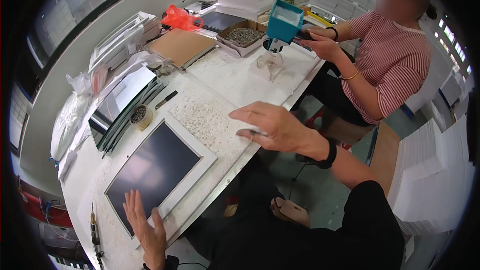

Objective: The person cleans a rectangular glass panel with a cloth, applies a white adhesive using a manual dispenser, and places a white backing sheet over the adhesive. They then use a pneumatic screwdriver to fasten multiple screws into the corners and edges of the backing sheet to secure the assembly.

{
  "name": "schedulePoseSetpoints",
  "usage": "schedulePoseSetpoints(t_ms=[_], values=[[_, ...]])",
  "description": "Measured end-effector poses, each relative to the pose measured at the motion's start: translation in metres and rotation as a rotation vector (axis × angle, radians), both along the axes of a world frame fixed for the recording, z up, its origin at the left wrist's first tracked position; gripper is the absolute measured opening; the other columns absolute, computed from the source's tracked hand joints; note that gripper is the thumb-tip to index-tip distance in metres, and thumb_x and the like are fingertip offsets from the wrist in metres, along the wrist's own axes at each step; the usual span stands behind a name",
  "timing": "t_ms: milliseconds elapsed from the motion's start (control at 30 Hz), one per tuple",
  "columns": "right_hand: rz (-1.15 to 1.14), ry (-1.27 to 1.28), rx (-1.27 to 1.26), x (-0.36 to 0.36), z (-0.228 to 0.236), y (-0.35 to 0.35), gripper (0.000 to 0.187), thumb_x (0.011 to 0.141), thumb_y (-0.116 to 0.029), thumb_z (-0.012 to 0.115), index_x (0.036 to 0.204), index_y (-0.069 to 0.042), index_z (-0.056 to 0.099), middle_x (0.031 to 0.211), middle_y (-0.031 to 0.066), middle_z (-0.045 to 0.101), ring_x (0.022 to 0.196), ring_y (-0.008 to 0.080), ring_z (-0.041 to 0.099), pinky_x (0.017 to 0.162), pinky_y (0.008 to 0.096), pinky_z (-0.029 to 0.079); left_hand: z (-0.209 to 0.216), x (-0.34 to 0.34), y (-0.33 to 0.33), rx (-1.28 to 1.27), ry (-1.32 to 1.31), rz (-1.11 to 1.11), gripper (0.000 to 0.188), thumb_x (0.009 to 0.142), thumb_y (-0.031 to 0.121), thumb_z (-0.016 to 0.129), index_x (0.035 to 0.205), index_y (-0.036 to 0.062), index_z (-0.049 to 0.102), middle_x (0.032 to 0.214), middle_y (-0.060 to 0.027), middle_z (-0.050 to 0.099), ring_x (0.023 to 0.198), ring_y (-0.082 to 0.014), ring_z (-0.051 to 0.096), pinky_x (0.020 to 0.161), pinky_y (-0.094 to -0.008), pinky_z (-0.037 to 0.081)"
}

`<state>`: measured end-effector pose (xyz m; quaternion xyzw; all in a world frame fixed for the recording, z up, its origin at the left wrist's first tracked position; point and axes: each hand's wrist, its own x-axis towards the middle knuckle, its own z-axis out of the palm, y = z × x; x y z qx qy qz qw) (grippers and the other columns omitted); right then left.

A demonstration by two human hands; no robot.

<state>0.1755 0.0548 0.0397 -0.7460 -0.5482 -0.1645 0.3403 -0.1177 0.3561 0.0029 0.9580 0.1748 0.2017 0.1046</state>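
A white frame (197,146) with a dark glossy panel (152,162) set in it lies flat on the white table in front of me. My left hand (145,227) is open, fingers spread, over the frame's near left corner; I cannot tell whether it touches. Held off the frame's right side, near the table's front edge, my right hand (277,129) is open, thumb apart from its stretched fingers. A pale patch shows in that gap, too small to make out.
A pen-like screwdriver (94,225), a cup of small dark parts (141,116) and a knife (166,100) lie around the frame. Beyond are a box of small metal pieces (243,36) and a teal device (285,21). A co-worker (387,60) sits at right, hands by the device.
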Motion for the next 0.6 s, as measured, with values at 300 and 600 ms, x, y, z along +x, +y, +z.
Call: schedulePoseSetpoints(t_ms=[300,600], values=[[-0.47,-0.493,-0.124,0.117,0.097,-0.089,0.028,0.093,-0.024,0.071,0.109,-0.002,0.073,0.097,0.0163,0.071,0.088,0.0315,0.07,0.078,0.0415,0.055,-0.026,0.088,-0.078,-0.136,-0.101,-0.506,0.053,0.084,0.003,0.073,0.136,0.008,0.062,0.146,-0.0173,0.055,0.142,-0.04,0.046,0.121,-0.0589,0.029],[-0.659,0.061,-0.931,0.251,0.085,-0.096,0.064,0.078,-0.062,0.068,0.078,0.001,0.076,0.078,0.0185,0.073,0.079,0.0344,0.072,0.07,0.0442,0.055,-0.047,0.123,-0.087,-0.265,-0.147,-0.51,0.044,0.088,0.006,0.071,0.132,0.0074,0.063,0.142,-0.0177,0.058,0.137,-0.0392,0.051,0.118,-0.0568,0.035]])
